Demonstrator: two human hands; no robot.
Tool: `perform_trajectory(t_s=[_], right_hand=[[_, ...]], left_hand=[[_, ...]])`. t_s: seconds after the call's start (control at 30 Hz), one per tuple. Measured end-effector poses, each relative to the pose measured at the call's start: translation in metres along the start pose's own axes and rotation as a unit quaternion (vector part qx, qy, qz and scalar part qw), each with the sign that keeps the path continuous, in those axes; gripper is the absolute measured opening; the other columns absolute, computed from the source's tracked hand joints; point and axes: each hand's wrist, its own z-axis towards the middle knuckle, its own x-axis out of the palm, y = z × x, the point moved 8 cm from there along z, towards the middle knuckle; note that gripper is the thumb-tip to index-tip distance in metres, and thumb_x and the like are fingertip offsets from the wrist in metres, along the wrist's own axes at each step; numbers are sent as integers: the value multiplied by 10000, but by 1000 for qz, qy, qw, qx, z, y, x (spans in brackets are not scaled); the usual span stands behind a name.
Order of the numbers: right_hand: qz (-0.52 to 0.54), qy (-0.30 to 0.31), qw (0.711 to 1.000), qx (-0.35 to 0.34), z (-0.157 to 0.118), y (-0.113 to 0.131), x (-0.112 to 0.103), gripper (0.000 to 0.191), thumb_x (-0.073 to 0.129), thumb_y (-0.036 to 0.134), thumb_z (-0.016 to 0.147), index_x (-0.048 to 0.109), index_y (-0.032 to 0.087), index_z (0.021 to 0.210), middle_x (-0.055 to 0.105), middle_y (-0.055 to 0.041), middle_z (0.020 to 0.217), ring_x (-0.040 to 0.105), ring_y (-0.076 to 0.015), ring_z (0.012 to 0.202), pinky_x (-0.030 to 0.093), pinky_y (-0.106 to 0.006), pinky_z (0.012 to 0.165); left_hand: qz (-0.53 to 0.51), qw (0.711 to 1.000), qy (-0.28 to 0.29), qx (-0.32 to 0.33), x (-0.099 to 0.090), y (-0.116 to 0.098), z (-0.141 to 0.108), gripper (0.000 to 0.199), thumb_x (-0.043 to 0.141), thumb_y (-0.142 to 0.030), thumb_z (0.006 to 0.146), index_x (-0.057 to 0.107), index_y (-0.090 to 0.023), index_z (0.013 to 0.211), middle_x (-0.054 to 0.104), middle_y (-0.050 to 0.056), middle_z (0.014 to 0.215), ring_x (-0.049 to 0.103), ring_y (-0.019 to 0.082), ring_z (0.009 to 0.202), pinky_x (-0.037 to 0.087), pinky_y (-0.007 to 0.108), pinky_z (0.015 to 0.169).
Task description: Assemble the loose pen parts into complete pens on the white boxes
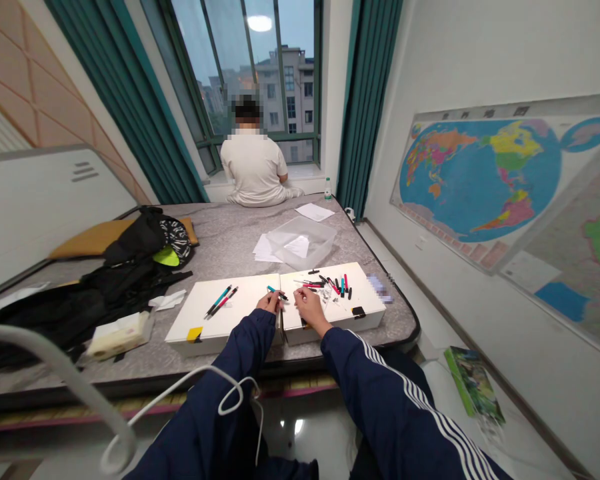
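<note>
Two white box lids [280, 307] lie side by side on a grey mattress, right in front of me. My left hand [269, 302] is at their shared edge, its fingers closed on a short teal-and-black pen [277, 293]. My right hand [307, 308] is beside it on the right lid, fingers curled; whether it holds anything is hidden. Several loose pen parts and coloured caps [327, 285] are scattered on that lid just beyond it. Two assembled pens [221, 301], teal and pink, lie on the left lid.
A clear plastic tub [301, 243] and loose paper sheets [314, 212] lie beyond the lids. A black bag [105, 297] and tissue pack [119, 336] are to the left. A seated person [254, 163] is at the far end, near a window. A white cable [190, 393] crosses my left sleeve.
</note>
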Motion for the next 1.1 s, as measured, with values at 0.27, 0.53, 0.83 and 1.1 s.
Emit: perform_trajectory(t_s=[0.27,0.53,0.83,1.1], right_hand=[[-55,69,995,-53,-9,18,9,195,628,358,803,666,205,917,692,-16,847,624,-142,724,444,-232,682],[2,86,996,-6,-6,0,15,153,563,323,846,613,196,916,655,18,780,593,-72,462,430,-182,509],[20,67,997,18,-1,-8,12,152,554,318,841,591,191,915,647,2,805,608,-79,469,418,-169,457],[14,97,995,-9,-2,-7,17,170,594,287,809,658,181,926,650,4,685,611,-102,497,460,-198,520]], left_hand=[[99,994,53,9,9,-10,-4,672,478,-726,719,685,-115,907,596,10,529,457,110,436,364,238,476],[217,972,-58,64,-7,-13,-8,385,545,-530,765,682,-174,816,567,-12,625,513,137,605,399,240,593],[276,948,-153,49,-52,-13,-3,179,510,-242,742,560,-207,911,503,-49,612,492,123,557,394,231,592],[522,851,-47,34,-76,-13,-11,184,440,-230,830,608,-196,897,638,56,772,594,216,771,399,286,663]])
